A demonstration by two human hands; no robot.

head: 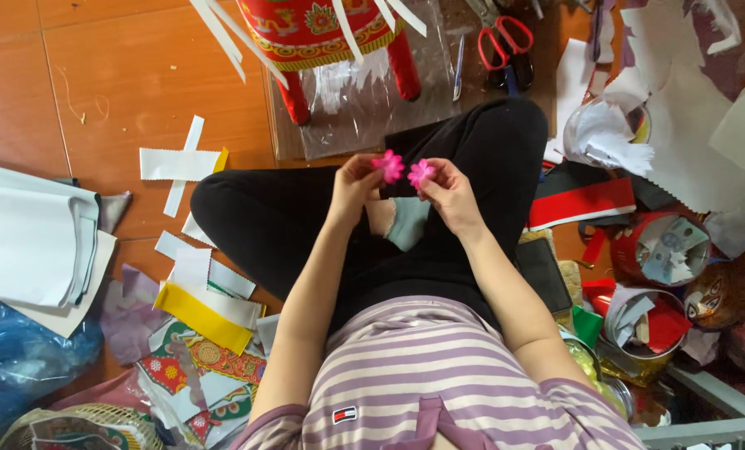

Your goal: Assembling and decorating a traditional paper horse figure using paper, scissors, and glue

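Note:
I sit cross-legged on a wooden floor in black trousers and a striped shirt. My left hand (354,185) pinches a small pink paper flower (388,165) between its fingertips. My right hand (447,190) holds a second pink paper flower (421,172) the same way. The two flowers are side by side, almost touching, above my knees. Both hands are raised in front of me, a little apart from each other.
A red and gold decorated stool-like object (322,33) stands on clear plastic ahead. Red-handled scissors (503,42) lie at the top right. White paper strips (181,162), yellow and patterned paper (202,333) lie left. Red tins (660,250) and paper scraps crowd the right.

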